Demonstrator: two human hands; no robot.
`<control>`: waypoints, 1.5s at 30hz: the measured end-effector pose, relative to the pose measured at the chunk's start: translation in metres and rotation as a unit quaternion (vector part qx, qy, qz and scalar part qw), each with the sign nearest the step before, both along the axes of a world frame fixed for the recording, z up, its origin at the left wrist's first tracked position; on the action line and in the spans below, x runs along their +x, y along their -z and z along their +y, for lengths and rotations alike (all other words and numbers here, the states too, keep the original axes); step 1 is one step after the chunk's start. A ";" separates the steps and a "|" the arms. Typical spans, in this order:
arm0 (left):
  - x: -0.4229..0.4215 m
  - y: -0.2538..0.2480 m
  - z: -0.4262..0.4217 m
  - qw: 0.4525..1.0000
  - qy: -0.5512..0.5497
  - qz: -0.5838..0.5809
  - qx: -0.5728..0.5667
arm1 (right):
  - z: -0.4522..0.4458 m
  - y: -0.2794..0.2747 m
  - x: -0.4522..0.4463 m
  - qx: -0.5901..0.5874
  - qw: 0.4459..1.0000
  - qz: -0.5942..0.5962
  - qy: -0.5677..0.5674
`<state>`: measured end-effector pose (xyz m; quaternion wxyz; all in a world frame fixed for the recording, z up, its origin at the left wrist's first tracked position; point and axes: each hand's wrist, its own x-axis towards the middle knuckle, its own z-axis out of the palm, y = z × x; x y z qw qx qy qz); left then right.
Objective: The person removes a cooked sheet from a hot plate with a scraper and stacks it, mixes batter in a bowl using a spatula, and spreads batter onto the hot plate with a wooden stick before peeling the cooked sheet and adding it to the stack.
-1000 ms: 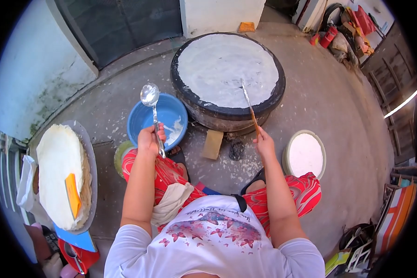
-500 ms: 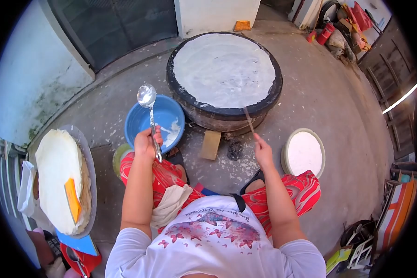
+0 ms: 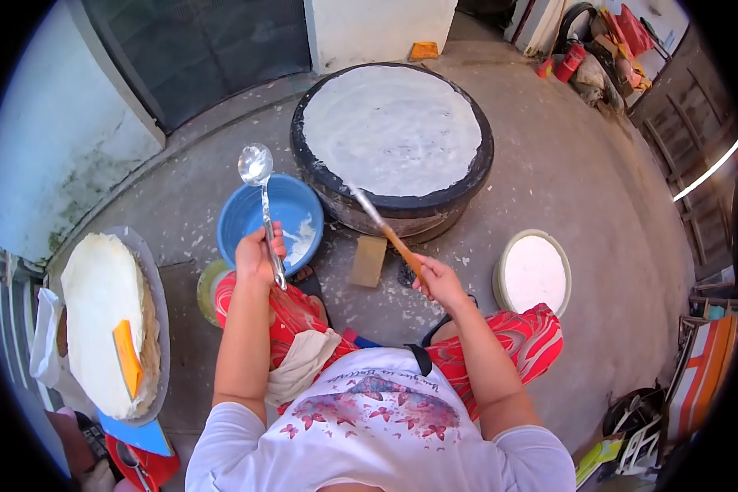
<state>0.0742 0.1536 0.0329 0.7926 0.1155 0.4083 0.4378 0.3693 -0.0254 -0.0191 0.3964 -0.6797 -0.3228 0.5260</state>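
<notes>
My left hand is closed around the handle of a metal ladle, held bowl-up and smeared with white batter. Below the ladle sits a blue basin with white batter on its inner wall. My right hand grips a wooden stick whose far end is coated white. That end is at the near edge of a large round black griddle; whether it touches cannot be seen. A thin white layer of batter covers most of the griddle.
To the right stands a round tub of white contents. At left, a stack of pale flat sheets on a round tray carries an orange scraper. A tan block lies before the griddle. A cloth rests on my leg.
The stick has swung left along the griddle's near edge, and my right hand has moved left and down with it. My left hand keeps the ladle nearly still. The view shifts slightly.
</notes>
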 end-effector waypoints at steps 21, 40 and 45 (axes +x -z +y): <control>-0.123 0.098 0.024 0.981 0.097 0.113 -0.128 | -0.028 0.014 0.020 0.099 0.924 -0.368 0.019; -0.102 0.206 -0.013 0.913 0.149 0.377 -0.039 | 0.077 -0.057 -0.048 -0.035 0.982 -0.023 -0.185; -0.121 0.180 -0.050 0.496 0.201 0.843 0.055 | 0.136 -0.076 -0.088 0.030 0.927 -0.152 -0.342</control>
